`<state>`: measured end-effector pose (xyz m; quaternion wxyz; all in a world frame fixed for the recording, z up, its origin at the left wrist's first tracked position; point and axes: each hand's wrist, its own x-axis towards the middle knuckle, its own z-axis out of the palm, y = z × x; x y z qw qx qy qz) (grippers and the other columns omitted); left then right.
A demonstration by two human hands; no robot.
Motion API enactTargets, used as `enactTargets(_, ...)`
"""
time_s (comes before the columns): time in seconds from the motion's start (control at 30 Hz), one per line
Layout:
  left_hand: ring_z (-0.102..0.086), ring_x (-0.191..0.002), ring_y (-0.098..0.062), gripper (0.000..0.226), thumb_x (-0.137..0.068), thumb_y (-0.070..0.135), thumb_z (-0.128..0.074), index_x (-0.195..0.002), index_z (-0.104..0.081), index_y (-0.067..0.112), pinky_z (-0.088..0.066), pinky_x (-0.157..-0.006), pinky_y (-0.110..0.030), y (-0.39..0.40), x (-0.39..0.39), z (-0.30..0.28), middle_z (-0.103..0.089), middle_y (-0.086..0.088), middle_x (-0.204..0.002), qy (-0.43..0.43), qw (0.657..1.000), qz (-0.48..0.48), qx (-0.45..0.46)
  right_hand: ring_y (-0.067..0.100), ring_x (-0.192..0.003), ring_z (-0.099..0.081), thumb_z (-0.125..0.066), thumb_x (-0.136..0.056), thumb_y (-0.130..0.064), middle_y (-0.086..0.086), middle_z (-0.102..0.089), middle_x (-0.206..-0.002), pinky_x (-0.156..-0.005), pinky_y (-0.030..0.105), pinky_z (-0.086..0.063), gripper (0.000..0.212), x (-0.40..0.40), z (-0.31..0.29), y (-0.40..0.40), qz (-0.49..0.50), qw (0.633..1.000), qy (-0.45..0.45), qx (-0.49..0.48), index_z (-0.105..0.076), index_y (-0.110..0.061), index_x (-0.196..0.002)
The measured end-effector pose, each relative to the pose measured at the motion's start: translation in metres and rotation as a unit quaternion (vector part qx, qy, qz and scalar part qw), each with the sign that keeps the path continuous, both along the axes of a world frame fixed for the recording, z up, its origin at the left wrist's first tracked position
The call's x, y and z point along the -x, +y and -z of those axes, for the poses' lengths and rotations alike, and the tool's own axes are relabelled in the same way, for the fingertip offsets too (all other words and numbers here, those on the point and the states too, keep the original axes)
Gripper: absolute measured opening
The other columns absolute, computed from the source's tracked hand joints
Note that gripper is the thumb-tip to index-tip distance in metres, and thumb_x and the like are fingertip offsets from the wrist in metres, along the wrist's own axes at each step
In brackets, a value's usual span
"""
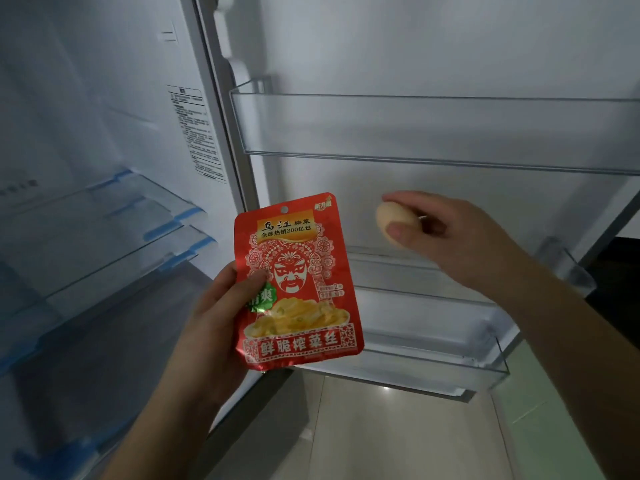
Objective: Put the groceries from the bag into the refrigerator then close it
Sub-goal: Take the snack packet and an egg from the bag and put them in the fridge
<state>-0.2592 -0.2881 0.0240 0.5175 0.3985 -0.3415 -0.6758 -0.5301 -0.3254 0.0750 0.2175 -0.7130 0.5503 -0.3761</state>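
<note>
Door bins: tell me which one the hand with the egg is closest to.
The middle door bin, directly beneath the right hand holding the egg. The top door bin sits well above it; the bottom door bin lies lower.

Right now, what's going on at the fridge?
A person stands at the open fridge with both hands full. The left hand grips a red packet, held upright in front of the door edge. The right hand holds an egg out by the door shelves, which look empty. Neither item is stowed yet.

Head view, angled down, close to the open refrigerator door [450, 64].
</note>
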Motion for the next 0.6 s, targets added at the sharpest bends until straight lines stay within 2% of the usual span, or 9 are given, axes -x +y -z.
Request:
enactTargets(0.17, -0.07, -0.099, -0.04, 0.041, -0.086, 0.025, -0.06, -0.126, -0.058, 0.017, -0.059, -0.075, -0.049, -0.016, -0.002, 0.004, -0.071, -0.013, -0.118, -0.001, 1.0, -0.007, -0.01, 0.002, -0.096, -0.061, -0.069, -0.084, -0.035, -0.016, -0.062, -0.113, -0.079, 0.016, -0.049, 0.041, 0.002, 0.015, -0.042, -0.018, 0.996, 0.075, -0.049, -0.059, -0.038, -0.124)
enactTargets(0.3, -0.07, -0.1, -0.041, 0.042, -0.086, 0.025, -0.06, -0.127, -0.058, 0.017, -0.059, -0.076, -0.05, -0.023, -0.007, 0.006, -0.071, -0.013, -0.118, 0.004, 1.0, -0.008, -0.012, 0.008, -0.098, -0.057, -0.072, -0.082, -0.031, -0.01, -0.064, -0.11, -0.075, 0.005, -0.038, 0.038, 0.0, 0.018, -0.066, -0.067, 0.975, 0.203, -0.063, -0.063, -0.026, -0.118)
enactTargets(0.33, -0.07, -0.1, -0.041, 0.043, -0.086, 0.025, -0.06, -0.128, -0.058, 0.017, -0.059, -0.076, -0.05, -0.024, -0.008, 0.007, -0.071, -0.014, -0.118, 0.003, 1.0, -0.008, -0.013, 0.009, -0.096, -0.058, -0.072, -0.081, -0.03, -0.009, -0.065, -0.107, -0.076, 0.009, -0.041, 0.034, -0.001, 0.018, -0.07, -0.081, 0.965, 0.239, -0.067, -0.065, -0.024, -0.113)
enactTargets(0.4, -0.07, -0.1, -0.042, 0.043, -0.085, 0.025, -0.06, -0.128, -0.058, 0.017, -0.059, -0.075, -0.05, -0.026, -0.009, 0.009, -0.07, -0.015, -0.118, -0.002, 1.0, -0.008, -0.014, 0.015, -0.091, -0.062, -0.07, -0.08, -0.027, -0.004, -0.069, -0.1, -0.082, 0.03, -0.049, 0.025, -0.004, 0.02, -0.076, -0.109, 0.948, 0.29, -0.071, -0.069, -0.021, -0.105)
enactTargets(0.43, -0.07, -0.099, -0.042, 0.044, -0.085, 0.025, -0.06, -0.128, -0.057, 0.016, -0.059, -0.075, -0.049, -0.027, -0.01, 0.01, -0.07, -0.015, -0.118, -0.004, 1.0, -0.008, -0.016, 0.017, -0.089, -0.063, -0.069, -0.08, -0.024, -0.002, -0.07, -0.097, -0.082, 0.036, -0.05, 0.022, -0.005, 0.022, -0.079, -0.117, 0.944, 0.3, -0.075, -0.07, -0.019, -0.101)
enactTargets(0.5, -0.07, -0.099, -0.041, 0.046, -0.084, 0.026, -0.061, -0.128, -0.057, 0.017, -0.059, -0.075, -0.05, -0.03, -0.012, 0.011, -0.07, -0.015, -0.118, -0.006, 1.0, -0.01, -0.02, 0.019, -0.088, -0.063, -0.068, -0.078, -0.019, 0.001, -0.071, -0.095, -0.081, 0.039, -0.05, 0.02, -0.006, 0.025, -0.081, -0.125, 0.943, 0.298, -0.079, -0.07, -0.016, -0.097)
enactTargets(0.6, -0.07, -0.099, -0.041, 0.047, -0.083, 0.028, -0.062, -0.128, -0.057, 0.017, -0.059, -0.075, -0.05, -0.033, -0.015, 0.013, -0.071, -0.014, -0.117, -0.006, 1.0, -0.014, -0.025, 0.013, -0.094, -0.062, -0.074, -0.076, -0.015, -0.004, -0.07, -0.103, -0.085, 0.032, -0.047, 0.031, -0.007, 0.027, -0.084, -0.134, 0.942, 0.296, -0.082, -0.071, -0.018, -0.107)
